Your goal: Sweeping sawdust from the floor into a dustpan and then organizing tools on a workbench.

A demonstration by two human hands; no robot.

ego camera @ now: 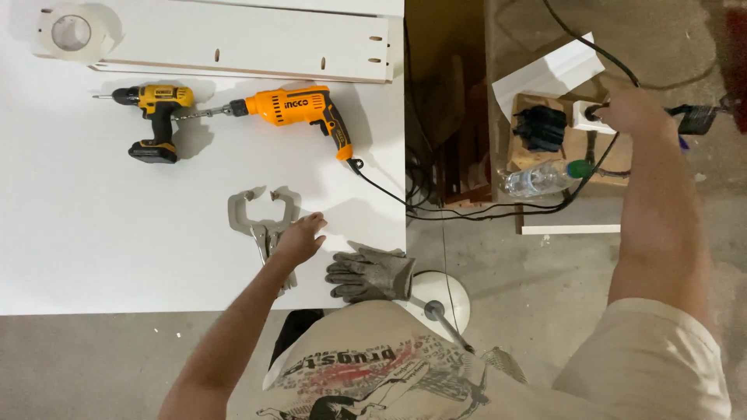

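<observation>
Two hands split apart: left hand [299, 237] rests open-fingered, bracing on the locking clamp [264, 219], while right hand [634, 109] pinches the plug at the white socket [587, 117].

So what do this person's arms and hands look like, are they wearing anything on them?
Both hands are bare, no gloves, rings or watch visible. The left hand and its forearm are uncovered right up to the frame edge. The right hand is also bare, and that arm shows a short, loose beige fabric sleeve at the shoulder, matching the printed beige T-shirt.
</observation>
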